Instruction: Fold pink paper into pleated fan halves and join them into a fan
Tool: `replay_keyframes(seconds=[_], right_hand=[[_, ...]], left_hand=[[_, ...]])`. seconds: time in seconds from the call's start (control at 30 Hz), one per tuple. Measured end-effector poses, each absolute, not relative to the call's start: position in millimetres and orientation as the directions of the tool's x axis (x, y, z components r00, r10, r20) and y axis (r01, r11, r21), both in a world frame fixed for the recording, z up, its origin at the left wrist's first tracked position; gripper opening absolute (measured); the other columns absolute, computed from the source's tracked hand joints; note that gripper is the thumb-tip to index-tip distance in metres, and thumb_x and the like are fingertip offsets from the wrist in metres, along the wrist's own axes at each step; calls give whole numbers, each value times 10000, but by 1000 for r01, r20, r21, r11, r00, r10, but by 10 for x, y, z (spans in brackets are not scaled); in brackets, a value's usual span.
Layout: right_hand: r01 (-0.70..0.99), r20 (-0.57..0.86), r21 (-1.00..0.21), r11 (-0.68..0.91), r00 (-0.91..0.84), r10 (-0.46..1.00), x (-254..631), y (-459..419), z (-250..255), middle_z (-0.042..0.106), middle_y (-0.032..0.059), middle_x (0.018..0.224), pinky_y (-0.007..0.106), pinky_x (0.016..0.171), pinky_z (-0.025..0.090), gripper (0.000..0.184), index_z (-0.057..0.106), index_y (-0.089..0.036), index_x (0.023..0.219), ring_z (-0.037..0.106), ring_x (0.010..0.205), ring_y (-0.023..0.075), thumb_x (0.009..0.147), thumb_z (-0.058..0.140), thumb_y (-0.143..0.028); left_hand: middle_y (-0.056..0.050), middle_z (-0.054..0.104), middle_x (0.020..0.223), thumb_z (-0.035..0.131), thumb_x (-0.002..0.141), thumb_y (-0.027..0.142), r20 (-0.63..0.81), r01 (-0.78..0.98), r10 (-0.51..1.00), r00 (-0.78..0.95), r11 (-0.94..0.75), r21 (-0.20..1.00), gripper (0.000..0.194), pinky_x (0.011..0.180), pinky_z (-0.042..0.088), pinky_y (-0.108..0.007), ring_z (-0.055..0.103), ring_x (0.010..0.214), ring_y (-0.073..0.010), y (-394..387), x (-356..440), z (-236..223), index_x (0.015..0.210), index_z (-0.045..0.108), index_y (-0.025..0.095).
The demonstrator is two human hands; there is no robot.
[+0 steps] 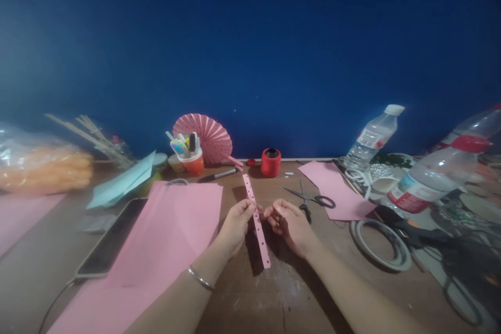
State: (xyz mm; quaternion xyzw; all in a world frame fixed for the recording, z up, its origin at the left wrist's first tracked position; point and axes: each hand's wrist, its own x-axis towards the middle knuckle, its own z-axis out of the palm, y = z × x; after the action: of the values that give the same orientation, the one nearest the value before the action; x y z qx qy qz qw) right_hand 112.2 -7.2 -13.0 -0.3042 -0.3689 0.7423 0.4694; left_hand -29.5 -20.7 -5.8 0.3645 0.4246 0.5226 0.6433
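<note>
A long, narrow pink paper strip (261, 242) with small punched holes stands tilted above the brown table (282, 292). My left hand (236, 223) pinches it near its middle from the left, a thin bangle on that wrist. My right hand (287, 222) has curled fingers whose tips meet the strip from the right. Black scissors (313, 200) lie just beyond my right hand. A large pink paper sheet (164, 240) lies flat to the left of my left hand.
A pink pleated paper fan (205, 135), an orange cup of pens (192, 159), a black marker (219, 174) and a red thread spool (271, 162) stand at the back. A phone (113, 237) lies left. Plastic bottles (371, 138), pink paper (334, 188) and tape rolls (379, 245) crowd the right.
</note>
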Motion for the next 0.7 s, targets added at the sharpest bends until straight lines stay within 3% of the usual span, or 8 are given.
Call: replay_keyframes(seconds=[0.13,0.23,0.3,0.37,0.47,0.53,0.63,0.7], right_hand=[[-450,-98,-848,-280,-385,918,1148,-52,-133,381,-85,432,189,408,187,127,385,-210,695,287,396,72,765,465,-278],[-373,-77,-906,-201,-322,944,1210,-16,-118,265,-106,427,192,400,146,133,380,-209,687,194,382,62,758,469,-279],[-213,-24,-974,-72,-219,975,1274,9,-89,266,-96,456,199,405,161,154,392,-203,675,216,395,65,760,471,-304],[70,85,-993,91,-91,992,1343,26,-53,322,-74,484,214,435,222,172,421,-197,660,292,428,80,764,467,-326],[546,314,-799,251,22,949,1407,25,-2,466,-14,566,276,566,329,157,502,-194,667,429,559,140,762,475,-316],[697,475,-630,342,-3,880,1395,-1,24,562,61,781,364,728,350,112,564,-191,756,481,776,218,756,486,-271],[657,587,-523,543,-185,788,1301,-71,43,488,99,1123,442,903,276,207,570,-200,944,386,1059,270,765,467,-195],[548,548,-553,627,-328,770,1225,-119,33,507,88,1093,415,898,313,217,557,-208,975,410,1044,245,785,456,-183]], left_hand=[[-24,579,651,561,738,348,-176,-348,982,64,187,919,218,613,395,-234,554,639,-129,-201,-311,-81,779,554,134],[-22,583,673,566,734,341,-172,-360,984,40,175,916,207,622,403,-232,564,653,-128,-198,-312,-86,767,549,138],[-18,582,682,574,726,339,-183,-364,983,34,183,913,205,626,413,-240,568,646,-128,-195,-310,-85,756,544,139],[-19,583,689,575,722,341,-190,-350,981,35,190,917,208,619,418,-243,571,648,-132,-193,-308,-79,760,544,139],[-29,589,687,581,713,343,-203,-315,979,36,204,927,218,594,414,-237,575,659,-143,-197,-301,-63,771,547,135],[-33,595,685,587,705,340,-218,-299,975,52,223,928,217,585,411,-238,568,635,-139,-201,-296,-58,763,545,136],[-26,588,682,580,712,334,-185,-277,979,90,203,939,206,605,404,-238,539,608,-120,-200,-298,-79,757,549,135],[-10,560,663,578,714,329,-144,-255,985,96,164,953,199,615,394,-231,513,605,-108,-190,-305,-113,743,552,133]])
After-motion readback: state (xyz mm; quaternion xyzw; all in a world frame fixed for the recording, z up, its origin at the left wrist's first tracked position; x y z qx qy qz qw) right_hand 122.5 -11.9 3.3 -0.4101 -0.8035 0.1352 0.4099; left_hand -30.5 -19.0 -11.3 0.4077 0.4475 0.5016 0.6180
